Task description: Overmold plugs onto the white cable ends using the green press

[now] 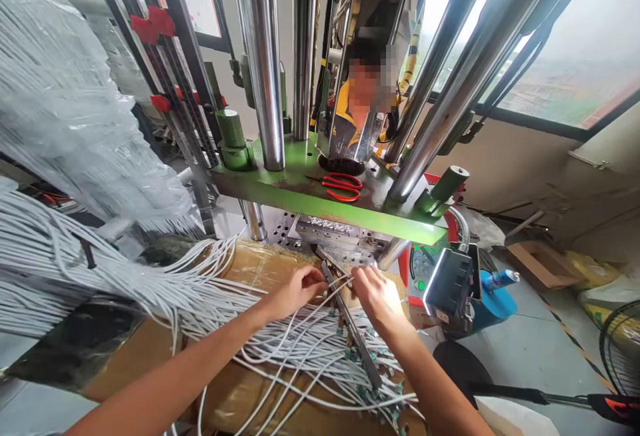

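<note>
My left hand [299, 289] is closed in a pinch on a thin white cable end beside a long metal bar [350, 329]. My right hand [374, 293] is also closed, its fingers pinching a white cable at the bar's upper end. Several white cables [295, 349] lie across the bar, their green-tipped ends [373, 393] fanned out to the lower right. All this rests on a brown tape-wrapped table [250, 266], just in front of the mould plate [330, 229] of a green press [300, 186].
A large bundle of white cables [65, 256] hangs at the left under clear plastic wrap [55, 89]. Red scissors [343, 186] lie on the press deck between steel columns [260, 63]. Another person [357, 106] sits behind the machine. A control box [450, 286] stands at the right.
</note>
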Tool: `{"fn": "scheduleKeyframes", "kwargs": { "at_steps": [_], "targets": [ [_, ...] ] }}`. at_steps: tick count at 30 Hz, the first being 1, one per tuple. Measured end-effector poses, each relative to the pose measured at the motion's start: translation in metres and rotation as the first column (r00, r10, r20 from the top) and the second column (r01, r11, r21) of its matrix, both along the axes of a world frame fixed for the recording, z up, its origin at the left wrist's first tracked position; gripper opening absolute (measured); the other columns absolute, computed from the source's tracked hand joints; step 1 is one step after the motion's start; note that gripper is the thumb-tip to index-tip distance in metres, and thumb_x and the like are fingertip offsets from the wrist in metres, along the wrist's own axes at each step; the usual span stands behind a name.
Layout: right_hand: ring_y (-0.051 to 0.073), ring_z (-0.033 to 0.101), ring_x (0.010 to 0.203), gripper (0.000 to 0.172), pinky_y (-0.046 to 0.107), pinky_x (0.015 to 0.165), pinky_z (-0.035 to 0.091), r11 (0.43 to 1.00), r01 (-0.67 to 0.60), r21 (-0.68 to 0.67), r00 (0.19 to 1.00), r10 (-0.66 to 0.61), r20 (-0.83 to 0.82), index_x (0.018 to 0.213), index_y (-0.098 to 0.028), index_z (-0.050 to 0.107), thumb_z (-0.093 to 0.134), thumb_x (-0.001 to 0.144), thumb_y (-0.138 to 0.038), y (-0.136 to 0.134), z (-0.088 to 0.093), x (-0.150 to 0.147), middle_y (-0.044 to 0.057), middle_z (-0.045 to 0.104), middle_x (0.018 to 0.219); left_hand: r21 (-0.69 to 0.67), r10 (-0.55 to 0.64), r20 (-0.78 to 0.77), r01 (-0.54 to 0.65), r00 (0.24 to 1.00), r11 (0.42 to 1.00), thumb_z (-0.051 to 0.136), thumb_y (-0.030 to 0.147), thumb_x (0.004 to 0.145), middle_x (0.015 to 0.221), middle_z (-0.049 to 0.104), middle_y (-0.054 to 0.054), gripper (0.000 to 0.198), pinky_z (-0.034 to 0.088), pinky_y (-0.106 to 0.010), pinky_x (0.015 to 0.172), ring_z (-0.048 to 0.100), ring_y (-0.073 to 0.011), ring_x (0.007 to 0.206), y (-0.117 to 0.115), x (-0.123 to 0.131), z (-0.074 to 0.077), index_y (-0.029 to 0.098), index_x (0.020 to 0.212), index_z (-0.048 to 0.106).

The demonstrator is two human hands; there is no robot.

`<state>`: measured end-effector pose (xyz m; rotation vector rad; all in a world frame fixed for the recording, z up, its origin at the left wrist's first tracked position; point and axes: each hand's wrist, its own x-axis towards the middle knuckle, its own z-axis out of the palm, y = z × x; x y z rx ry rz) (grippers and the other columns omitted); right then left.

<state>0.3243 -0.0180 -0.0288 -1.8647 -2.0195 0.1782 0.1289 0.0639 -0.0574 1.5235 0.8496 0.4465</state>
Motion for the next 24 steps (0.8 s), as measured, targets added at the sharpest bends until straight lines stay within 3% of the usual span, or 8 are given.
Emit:
{"fn": "scheduleKeyframes", "kwargs": {
  "at_steps": [4, 7, 9, 11, 13, 17, 21, 24],
  "targets": [
    [0.021, 0.052, 0.088, 0.023, 0.03, 0.073, 0.035, 0.999, -0.015, 0.036, 0.999, 0.016, -0.031, 0.093, -0.021, 0.062, 0.04, 0.093, -0.016, 0.008, 0.012, -0.009, 0.007, 0.062, 0.094, -0.198, -0.067, 0.228, 0.113, 0.971, 0.974, 0.063, 0.05, 0.08, 0.092, 0.065, -0.006, 0.052, 0.044, -0.025, 0.06, 0.058, -0.0146, 0.069, -0.007, 0.004, 0.02, 0.017, 0.12, 0.059],
    [0.022, 0.054, 0.095, 0.025, 0.03, 0.076, 0.037, 0.999, 0.009, 0.039, 0.997, -0.006, -0.073, 0.111, -0.023, 0.06, 0.043, 0.093, -0.022, 0.009, 0.012, -0.015, 0.008, 0.06, 0.111, -0.261, 0.071, 0.21, -0.014, 0.975, 0.965, 0.063, 0.05, 0.079, 0.067, 0.052, 0.002, 0.051, 0.026, -0.019, 0.044, 0.038, -0.0065, 0.049, 0.005, -0.005, 0.026, 0.017, 0.117, 0.062],
    [0.023, 0.057, 0.087, 0.027, 0.031, 0.069, 0.037, 0.99, 0.113, -0.09, 0.991, -0.119, -0.064, 0.113, -0.023, 0.061, 0.044, 0.092, -0.027, -0.007, 0.007, -0.015, 0.01, 0.06, 0.11, -0.199, 0.153, 0.197, -0.113, 0.968, 0.974, 0.065, 0.048, 0.078, 0.063, 0.043, 0.005, 0.048, 0.017, -0.019, 0.042, 0.03, -0.0049, 0.047, 0.019, -0.018, 0.028, 0.015, 0.114, 0.063],
    [0.022, 0.058, 0.073, 0.021, 0.031, 0.062, 0.035, 0.943, 0.188, -0.274, 0.979, -0.202, -0.023, 0.099, -0.021, 0.067, 0.053, 0.086, -0.031, -0.033, -0.001, -0.012, 0.009, 0.064, 0.094, -0.172, 0.159, 0.213, -0.123, 0.964, 0.977, 0.064, 0.044, 0.079, 0.066, 0.042, 0.004, 0.044, 0.016, -0.018, 0.043, 0.029, -0.0044, 0.048, 0.03, -0.032, 0.03, 0.013, 0.111, 0.064],
    [0.023, 0.06, 0.072, 0.018, 0.03, 0.062, 0.036, 0.904, 0.164, -0.394, 0.983, -0.182, -0.009, 0.091, -0.02, 0.069, 0.064, 0.076, -0.027, -0.06, -0.011, -0.007, 0.008, 0.065, 0.085, -0.161, 0.127, 0.21, -0.093, 0.969, 0.983, 0.062, 0.042, 0.08, 0.067, 0.043, 0.004, 0.04, 0.02, -0.018, 0.043, 0.031, -0.0044, 0.048, 0.037, -0.04, 0.03, 0.012, 0.106, 0.063],
    [0.024, 0.061, 0.09, 0.04, 0.03, 0.074, 0.041, 0.863, 0.108, -0.493, 0.991, -0.133, -0.016, 0.113, -0.019, 0.06, 0.056, 0.073, -0.017, -0.086, -0.028, -0.007, 0.009, 0.064, 0.099, -0.004, -0.001, 0.046, 0.001, 0.999, 1.0, 0.056, 0.044, 0.082, 0.068, 0.053, 0.0, 0.034, 0.035, -0.02, 0.048, 0.044, -0.0088, 0.052, 0.032, -0.034, 0.015, 0.013, 0.091, 0.064],
    [0.024, 0.06, 0.088, 0.029, 0.031, 0.074, 0.04, 0.863, 0.173, -0.475, 0.979, -0.203, -0.011, 0.101, -0.016, 0.059, 0.046, 0.076, -0.015, -0.084, -0.032, -0.013, 0.01, 0.063, 0.095, 0.207, -0.011, -0.065, 0.025, 0.998, 0.978, 0.058, 0.038, 0.081, 0.085, 0.064, -0.006, 0.028, 0.045, -0.027, 0.063, 0.057, -0.0176, 0.07, 0.019, -0.026, 0.001, 0.015, 0.094, 0.068],
    [0.026, 0.062, 0.086, 0.039, 0.033, 0.074, 0.041, 0.835, 0.214, -0.506, 0.951, -0.296, -0.087, 0.114, -0.016, 0.054, 0.043, 0.077, -0.016, -0.081, -0.031, -0.013, 0.01, 0.066, 0.094, 0.6, 0.237, -0.255, -0.039, 0.937, 0.799, 0.052, 0.032, 0.086, 0.106, 0.063, -0.01, 0.025, 0.043, -0.032, 0.082, 0.059, -0.024, 0.096, 0.014, -0.035, -0.001, 0.017, 0.1, 0.066]
  ]
}}
